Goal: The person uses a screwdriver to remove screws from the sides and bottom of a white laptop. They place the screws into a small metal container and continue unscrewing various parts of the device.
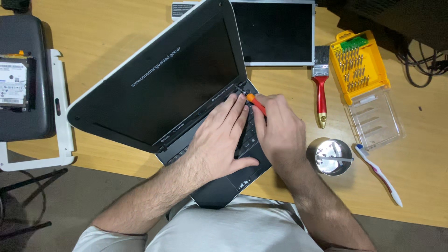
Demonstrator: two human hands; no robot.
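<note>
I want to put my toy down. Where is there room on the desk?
Bare wood lies left of the laptop, up to the white frame. Right of it is crowded: brush, bit case, metal cup, toothbrush.

The hands are covering most of the laptop keyboard (249, 135), and the right hand (280, 130) is hiding the orange screwdriver (255, 103) shaft; its tip is too small to make out. The frame edge is cutting off the hard drive (14, 84) at left

Dark laptop screen (158, 88) centre; bare screen panel (273, 31) behind — white-labelled hard drive (12, 85) far left.
</note>
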